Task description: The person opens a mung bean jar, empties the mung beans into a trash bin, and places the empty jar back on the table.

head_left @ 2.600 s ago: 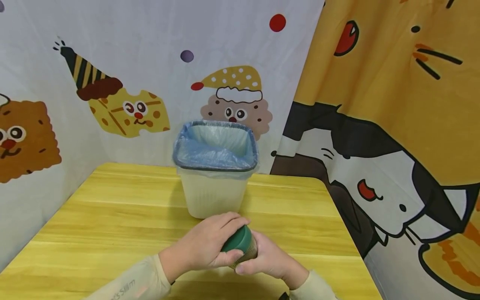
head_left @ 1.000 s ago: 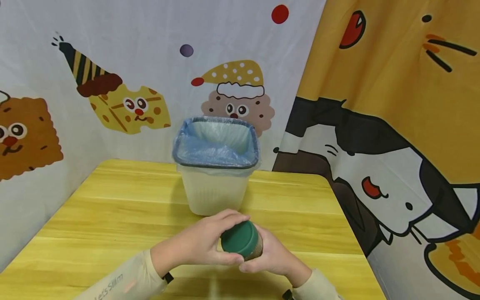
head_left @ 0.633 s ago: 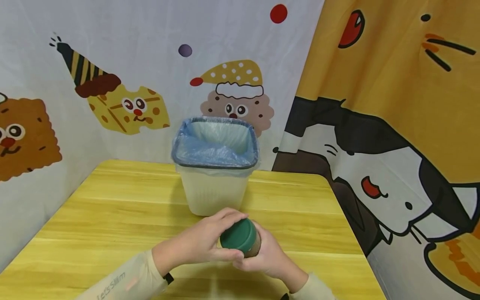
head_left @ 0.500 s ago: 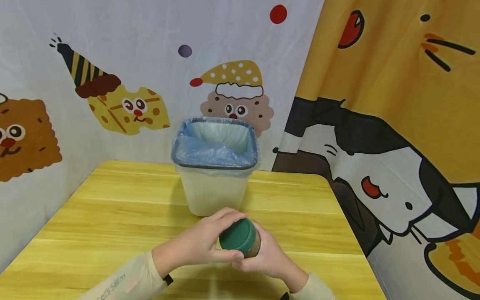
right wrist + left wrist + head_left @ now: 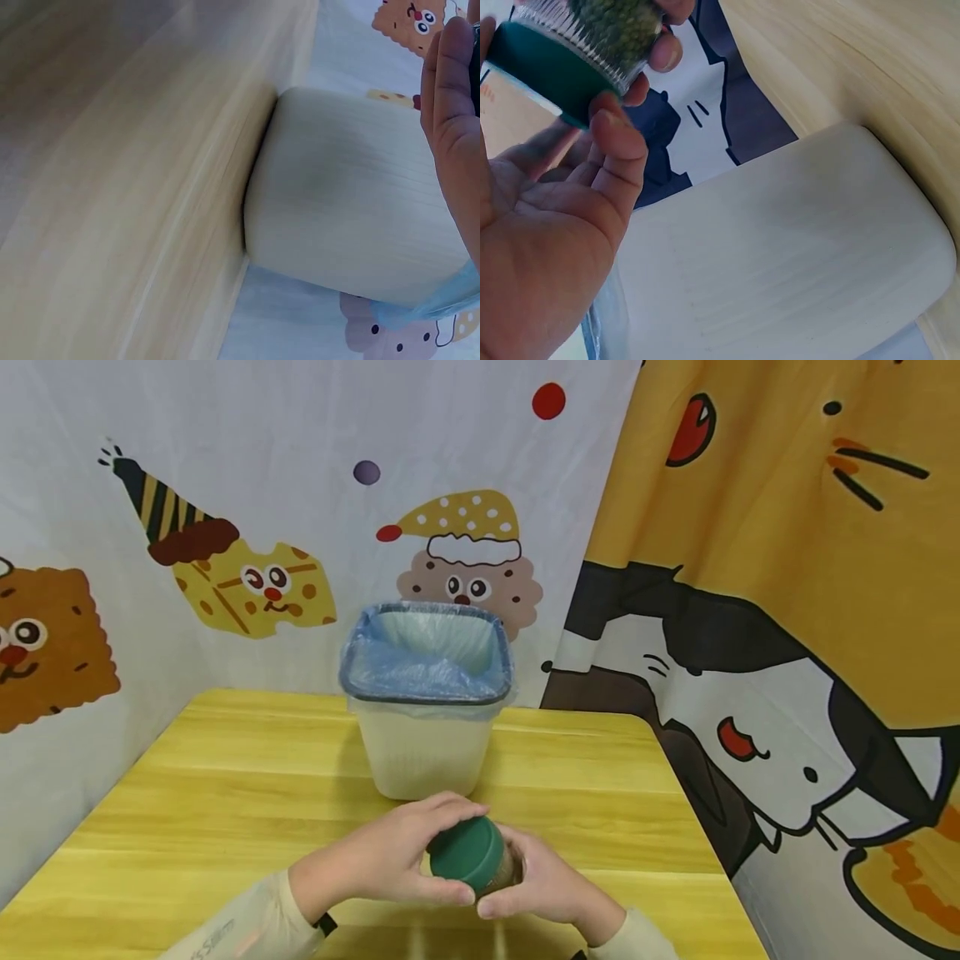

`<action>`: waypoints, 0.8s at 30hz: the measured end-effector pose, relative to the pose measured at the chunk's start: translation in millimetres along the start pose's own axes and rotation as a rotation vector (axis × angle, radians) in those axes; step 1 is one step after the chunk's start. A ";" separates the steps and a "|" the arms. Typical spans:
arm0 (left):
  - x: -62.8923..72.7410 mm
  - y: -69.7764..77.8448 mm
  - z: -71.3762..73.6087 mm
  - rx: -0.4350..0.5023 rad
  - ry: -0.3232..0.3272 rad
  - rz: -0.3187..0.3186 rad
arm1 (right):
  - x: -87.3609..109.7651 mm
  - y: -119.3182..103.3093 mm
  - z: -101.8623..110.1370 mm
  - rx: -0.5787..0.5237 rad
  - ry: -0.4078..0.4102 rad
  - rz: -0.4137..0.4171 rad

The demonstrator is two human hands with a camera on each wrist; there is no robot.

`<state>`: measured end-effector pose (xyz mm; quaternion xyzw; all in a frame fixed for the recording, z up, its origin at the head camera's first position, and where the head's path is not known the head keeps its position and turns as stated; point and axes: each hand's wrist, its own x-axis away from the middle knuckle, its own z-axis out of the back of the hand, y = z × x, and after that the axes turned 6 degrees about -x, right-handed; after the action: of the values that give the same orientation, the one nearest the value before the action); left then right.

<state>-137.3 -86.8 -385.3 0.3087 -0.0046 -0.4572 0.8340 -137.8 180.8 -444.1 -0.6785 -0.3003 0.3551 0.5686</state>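
A small clear jar [image 5: 505, 870] with a green lid [image 5: 465, 857] is held tilted in the air over the table, its lid towards me. My left hand [image 5: 393, 857] grips the lid, thumb on the near side and fingers on the far side. Around the jar's body curls my right hand [image 5: 551, 883]. Through the ridged wall of the jar, the left wrist view shows small green grains [image 5: 619, 34]; their exact kind is unclear. In the right wrist view, only part of the right hand [image 5: 457, 142] and a dark sliver of the jar appear.
Just beyond the hands, a pale waste bin [image 5: 422, 747] stands on the yellow wooden table [image 5: 225, 793]. A blue plastic liner [image 5: 427, 668] folds over its rim. Cartoon-printed cloth [image 5: 270, 502] hangs behind the table, with an orange patterned curtain [image 5: 742, 510] at the right.
Compared with the oldest frame, the lid faces me more. In the last half second, both hands and the jar have shifted slightly nearer and left; the head view has tilted a little. Both grips persist.
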 end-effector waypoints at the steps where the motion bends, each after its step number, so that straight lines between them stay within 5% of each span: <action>1: 0.2 -0.2 0.1 0.006 -0.007 -0.002 | 0.3 0.8 -0.3 -0.006 -0.005 0.004; 11: 0.5 -1.7 0.0 0.032 0.005 -0.017 | 0.0 4.4 -4.7 0.036 0.052 0.038; 24: 0.3 -4.0 -1.8 -0.039 0.059 -0.059 | -2.0 4.1 -17.2 0.190 0.253 0.042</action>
<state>-139.7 -87.7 -388.8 0.3058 0.0380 -0.4725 0.8257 -124.8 168.8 -446.1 -0.6671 -0.1772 0.3055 0.6559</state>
